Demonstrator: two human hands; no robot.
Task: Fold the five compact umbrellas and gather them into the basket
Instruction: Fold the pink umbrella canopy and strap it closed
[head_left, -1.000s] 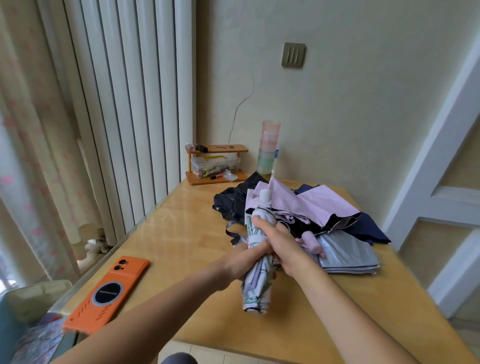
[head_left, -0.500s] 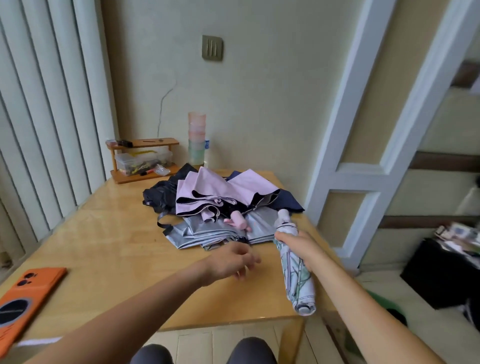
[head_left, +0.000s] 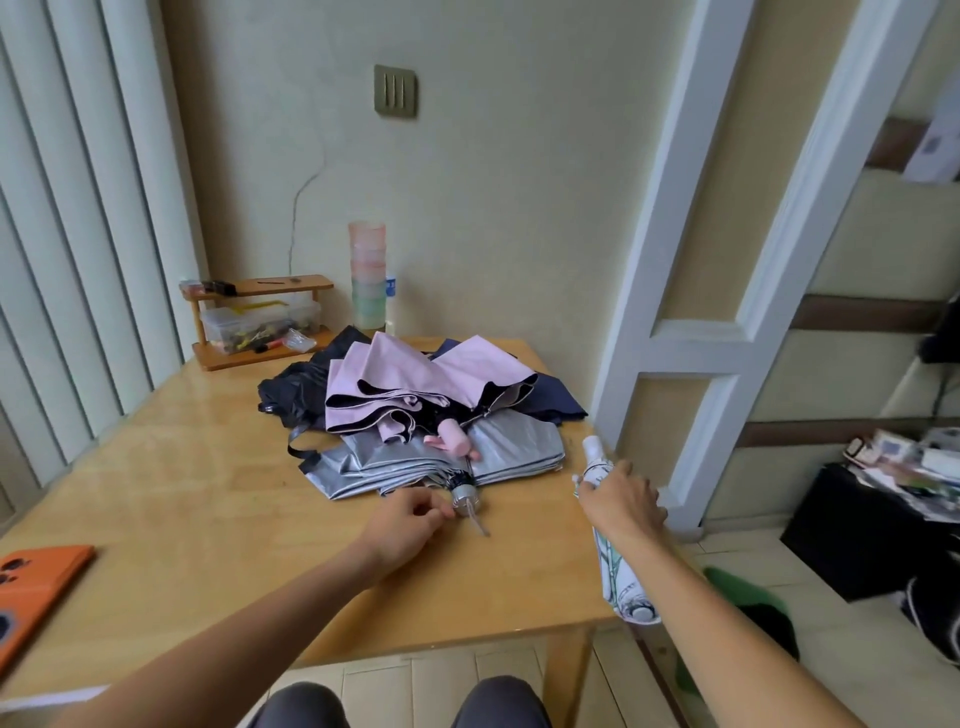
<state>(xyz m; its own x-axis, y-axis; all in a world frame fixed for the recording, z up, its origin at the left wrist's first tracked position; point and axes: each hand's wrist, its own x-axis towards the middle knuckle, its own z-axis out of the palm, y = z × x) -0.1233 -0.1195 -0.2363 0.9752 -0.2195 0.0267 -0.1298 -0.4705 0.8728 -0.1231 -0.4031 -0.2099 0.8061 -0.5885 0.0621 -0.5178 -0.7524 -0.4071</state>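
Observation:
My right hand grips a rolled white patterned umbrella past the table's right edge, its white handle pointing up. My left hand lies on the table with fingers loosely curled, fingertips at the metal tip of the silver umbrella. On that silver one lies an unfolded pink umbrella with a pink handle. A black umbrella lies to its left and a navy one behind on the right. A green basket sits on the floor below my right arm, mostly hidden.
The wooden table carries an orange phone at the left edge. A small wooden shelf and stacked pastel cups stand at the back. A white door frame and a black box with clutter are at right.
My right hand has carried the rolled umbrella rightward, off the table's edge and lower. My left hand let go of it and moved to the silver umbrella's tip.

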